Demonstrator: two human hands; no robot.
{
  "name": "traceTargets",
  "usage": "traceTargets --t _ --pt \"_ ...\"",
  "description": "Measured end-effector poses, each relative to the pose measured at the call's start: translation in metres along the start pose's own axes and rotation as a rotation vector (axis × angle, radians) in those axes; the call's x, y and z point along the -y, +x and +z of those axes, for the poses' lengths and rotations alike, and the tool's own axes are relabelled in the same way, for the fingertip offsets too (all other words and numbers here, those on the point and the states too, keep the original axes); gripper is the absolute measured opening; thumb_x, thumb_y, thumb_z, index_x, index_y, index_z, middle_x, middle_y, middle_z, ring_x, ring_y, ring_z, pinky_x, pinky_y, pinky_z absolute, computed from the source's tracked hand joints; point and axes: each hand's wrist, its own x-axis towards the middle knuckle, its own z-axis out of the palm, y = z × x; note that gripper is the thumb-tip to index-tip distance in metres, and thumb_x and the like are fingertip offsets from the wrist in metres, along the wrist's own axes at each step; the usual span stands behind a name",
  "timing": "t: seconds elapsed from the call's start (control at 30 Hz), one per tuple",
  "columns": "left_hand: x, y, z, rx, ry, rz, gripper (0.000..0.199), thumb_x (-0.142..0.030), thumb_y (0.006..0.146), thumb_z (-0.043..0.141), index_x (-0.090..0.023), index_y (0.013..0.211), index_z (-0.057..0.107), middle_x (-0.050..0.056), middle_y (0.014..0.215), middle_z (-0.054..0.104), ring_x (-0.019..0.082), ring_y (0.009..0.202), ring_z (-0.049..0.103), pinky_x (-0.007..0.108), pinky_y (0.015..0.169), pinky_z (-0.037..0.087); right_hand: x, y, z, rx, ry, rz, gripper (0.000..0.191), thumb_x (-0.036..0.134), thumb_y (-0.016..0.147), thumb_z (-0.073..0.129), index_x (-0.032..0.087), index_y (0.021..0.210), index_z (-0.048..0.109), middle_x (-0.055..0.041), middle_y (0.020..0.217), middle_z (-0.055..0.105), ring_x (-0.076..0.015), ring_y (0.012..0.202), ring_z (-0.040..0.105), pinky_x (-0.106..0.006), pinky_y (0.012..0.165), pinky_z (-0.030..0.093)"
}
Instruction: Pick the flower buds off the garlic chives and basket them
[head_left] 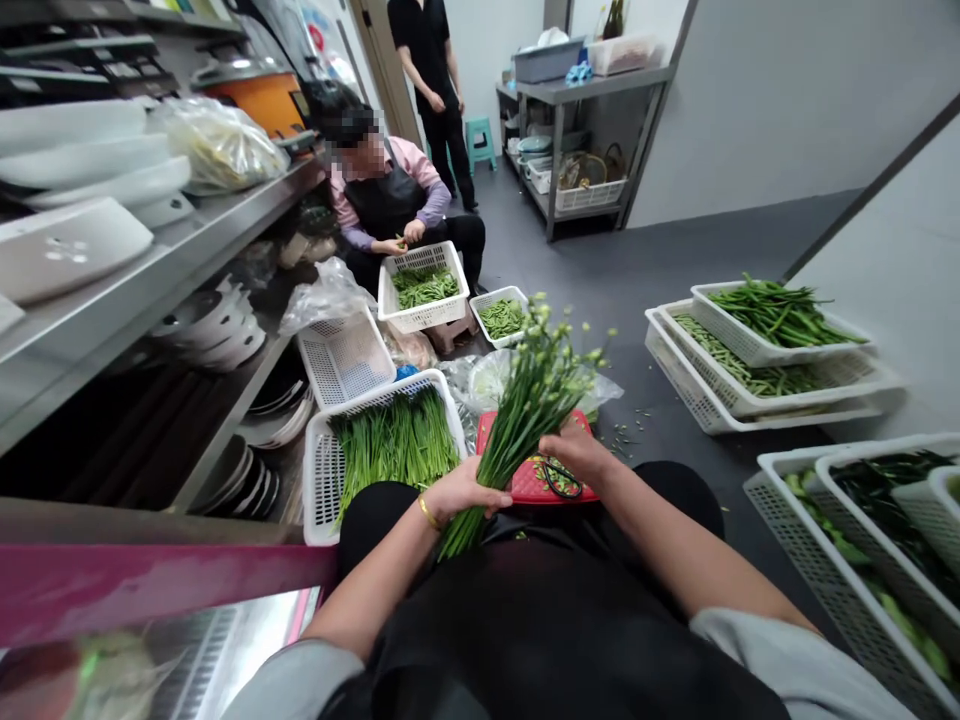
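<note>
A bunch of flowering chives, long green stems tipped with pale buds, slants upward over my lap. My left hand, with a gold bracelet at its wrist, is wrapped round the lower stems. On the bunch's right side, higher up, my right hand is closed against the stems; its fingertips are partly hidden. Below them lies a red board with green trimmings and a black loop that looks like a scissors handle. To the left, a white basket holds more long green stems.
A co-worker sits ahead with a basket of green beans; another person stands behind. Metal shelves with dishes line the left. Stacked vegetable baskets and more baskets stand on the right.
</note>
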Motion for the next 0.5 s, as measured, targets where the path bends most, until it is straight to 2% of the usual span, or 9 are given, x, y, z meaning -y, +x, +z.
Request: traceTargets --t 0.07,0.13,0.3,0.4,0.5 --pt "0.004 -0.002 0.003 0.044 0.011 -0.045 0.044 -0.046 0.057 0.083 -0.013 0.058 0.053 -0.003 0.044 0.051 0.008 0.041 0.045 0.021 0.044 0.032 0.009 0.012 0.008 -0.032 0.173 -0.044 0.047 0.057 0.058 0.080 0.022 0.082 0.060 0.0015 0.069 0.065 -0.0163 0.069 0.063 -0.033 0.069 0.054" --pt "0.007 -0.005 0.005 0.073 0.006 -0.080 0.043 -0.046 0.056 0.083 -0.013 0.060 0.055 -0.003 0.045 0.052 0.008 0.040 0.045 0.021 0.043 0.033 0.023 0.019 0.012 -0.078 0.286 -0.099 0.042 0.050 0.059 0.081 0.022 0.080 0.058 0.0044 0.061 0.060 -0.0142 0.061 0.060 -0.033 0.069 0.053" --pt "0.002 -0.013 0.006 0.093 0.005 -0.086 0.042 -0.044 0.058 0.083 -0.014 0.060 0.054 -0.004 0.045 0.051 0.008 0.041 0.046 0.020 0.043 0.035 0.048 0.019 0.025 -0.181 0.394 -0.215 0.033 0.036 0.061 0.078 0.023 0.074 0.051 0.0072 0.056 0.053 -0.0114 0.056 0.056 -0.030 0.069 0.052" --pt "-0.003 -0.014 0.006 0.088 -0.021 -0.093 0.042 -0.043 0.056 0.084 -0.014 0.063 0.054 -0.005 0.045 0.050 0.007 0.040 0.045 0.020 0.041 0.034 0.057 0.017 0.031 -0.211 0.441 -0.211 0.038 0.035 0.058 0.080 0.024 0.079 0.050 0.0081 0.056 0.051 -0.0103 0.054 0.053 -0.027 0.060 0.049" --pt "-0.003 -0.016 0.007 0.056 -0.035 -0.108 0.044 -0.041 0.053 0.086 -0.014 0.066 0.053 -0.005 0.046 0.051 0.008 0.040 0.046 0.019 0.041 0.035 0.061 0.019 0.037 -0.220 0.442 -0.225 0.043 0.039 0.057 0.082 0.024 0.076 0.047 0.0114 0.049 0.039 -0.0059 0.041 0.036 -0.021 0.045 0.036"
